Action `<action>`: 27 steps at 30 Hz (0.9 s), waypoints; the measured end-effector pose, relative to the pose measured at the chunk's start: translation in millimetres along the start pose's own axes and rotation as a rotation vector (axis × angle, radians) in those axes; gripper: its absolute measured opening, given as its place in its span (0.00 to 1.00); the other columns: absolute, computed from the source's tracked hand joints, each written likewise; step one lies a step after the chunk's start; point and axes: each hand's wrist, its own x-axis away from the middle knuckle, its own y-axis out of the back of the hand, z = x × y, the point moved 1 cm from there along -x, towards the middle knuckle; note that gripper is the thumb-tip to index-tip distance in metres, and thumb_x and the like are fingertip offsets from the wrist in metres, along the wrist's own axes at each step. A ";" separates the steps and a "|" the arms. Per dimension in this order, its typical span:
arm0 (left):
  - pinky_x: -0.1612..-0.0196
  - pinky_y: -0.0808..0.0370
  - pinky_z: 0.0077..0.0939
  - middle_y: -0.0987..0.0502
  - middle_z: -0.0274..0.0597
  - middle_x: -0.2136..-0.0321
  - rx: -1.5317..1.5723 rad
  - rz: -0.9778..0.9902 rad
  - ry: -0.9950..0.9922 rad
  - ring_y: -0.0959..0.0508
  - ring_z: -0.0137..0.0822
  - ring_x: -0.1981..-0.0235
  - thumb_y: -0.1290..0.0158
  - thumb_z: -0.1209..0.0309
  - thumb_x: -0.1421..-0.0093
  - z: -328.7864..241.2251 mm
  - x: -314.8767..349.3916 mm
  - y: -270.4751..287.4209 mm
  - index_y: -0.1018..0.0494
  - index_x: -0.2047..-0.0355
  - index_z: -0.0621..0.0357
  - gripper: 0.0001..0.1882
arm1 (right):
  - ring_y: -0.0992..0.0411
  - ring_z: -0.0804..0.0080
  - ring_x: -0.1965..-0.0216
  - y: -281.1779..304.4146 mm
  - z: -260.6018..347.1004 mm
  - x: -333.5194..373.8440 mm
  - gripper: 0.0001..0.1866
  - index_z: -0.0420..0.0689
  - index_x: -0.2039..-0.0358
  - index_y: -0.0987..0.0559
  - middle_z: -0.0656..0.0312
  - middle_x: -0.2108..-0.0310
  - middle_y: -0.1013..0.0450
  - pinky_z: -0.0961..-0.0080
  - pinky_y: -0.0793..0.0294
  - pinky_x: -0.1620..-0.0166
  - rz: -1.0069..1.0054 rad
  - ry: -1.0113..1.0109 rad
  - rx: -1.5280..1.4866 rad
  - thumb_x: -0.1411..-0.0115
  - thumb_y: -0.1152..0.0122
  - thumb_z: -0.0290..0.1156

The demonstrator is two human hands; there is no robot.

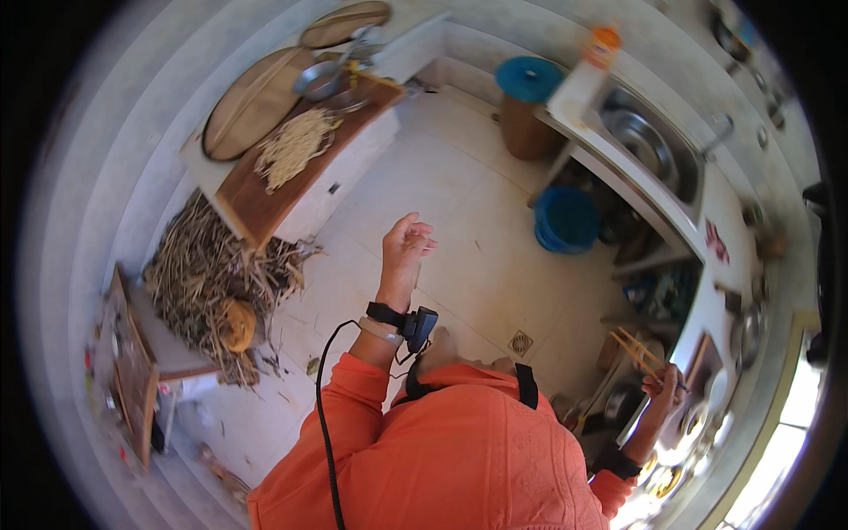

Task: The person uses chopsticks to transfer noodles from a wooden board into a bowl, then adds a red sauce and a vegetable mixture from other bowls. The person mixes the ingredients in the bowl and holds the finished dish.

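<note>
Fingers of my right hand (666, 389) are set narrow around two thin wooden sticks (638, 352), apparently chopsticks. Location of the sticks: far right, near the edge of the table (738, 199) that carries the sink (691, 175). I grip them toward one end, presumably so that the free lengths project well ahead of my knuckles. Fingers of my left hand (406, 240) are loosely curled, moderately wide, with nothing visible in them; the hand hangs above the tiled floor (468, 274). A black device (420, 329) is strapped at the left wrist, probably to leave the palm unobstructed. A black cable (322, 415) runs from that wrist across my sleeve (353, 402). Pale noodle-like strands (296, 146) lie loosely spread on a wooden board (240, 205), perhaps to prevent sticking. A blue bucket (565, 221) stands below the sink, apparently stowed out of the walkway.
</note>
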 end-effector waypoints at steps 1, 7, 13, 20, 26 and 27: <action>0.60 0.23 0.27 0.21 0.46 0.58 -0.012 -0.070 0.017 0.19 0.36 0.64 0.49 0.74 0.35 0.4 -9.3 27.0 0.34 0.40 0.67 0.24 | 0.27 0.79 0.79 -53.6 2.3 -4.9 0.15 0.40 0.58 0.21 0.64 0.73 0.27 0.85 0.30 0.78 0.048 -0.023 -0.031 0.33 0.40 0.40; 0.62 0.23 0.25 0.21 0.46 0.59 -0.014 -0.516 0.064 0.18 0.35 0.67 0.48 0.73 0.39 6.1 9.7 198.0 0.34 0.39 0.68 0.27 | 0.24 0.74 0.78 -321.3 41.6 3.1 0.15 0.36 0.57 0.19 0.59 0.70 0.23 0.81 0.25 0.73 0.638 0.077 0.001 0.34 0.40 0.36; 0.64 0.23 0.24 0.21 0.47 0.58 -0.042 -1.028 0.062 0.19 0.34 0.66 0.48 0.72 0.40 0.3 121.8 297.9 0.36 0.40 0.72 0.29 | 0.22 0.69 0.75 -536.8 67.7 59.1 0.16 0.35 0.53 0.22 0.57 0.65 0.22 0.76 0.21 0.68 1.023 0.027 -0.127 0.32 0.42 0.34; 0.59 0.23 0.27 0.22 0.47 0.56 -0.053 -1.469 0.138 0.21 0.35 0.62 0.49 0.73 0.38 9.4 208.2 291.9 0.38 0.37 0.71 0.29 | 0.21 0.71 0.75 -785.3 61.1 94.2 0.14 0.37 0.54 0.21 0.57 0.64 0.21 0.80 0.24 0.72 1.229 0.060 -0.254 0.33 0.40 0.35; 0.52 0.23 0.40 0.24 0.53 0.51 -0.053 -1.874 0.285 0.21 0.43 0.56 0.51 0.68 0.36 0.5 210.3 236.2 0.42 0.35 0.72 0.31 | 0.20 0.71 0.74 -986.2 40.3 94.3 0.14 0.40 0.52 0.20 0.59 0.61 0.21 0.81 0.24 0.72 1.264 0.143 -0.138 0.33 0.40 0.34; 0.52 0.23 0.39 0.24 0.53 0.51 0.009 -1.945 0.302 0.21 0.43 0.57 0.51 0.68 0.36 -0.3 202.8 226.0 0.41 0.35 0.72 0.31 | 0.19 0.71 0.73 -1010.2 37.9 92.6 0.14 0.41 0.51 0.20 0.58 0.60 0.21 0.81 0.23 0.71 1.257 0.148 -0.079 0.34 0.40 0.33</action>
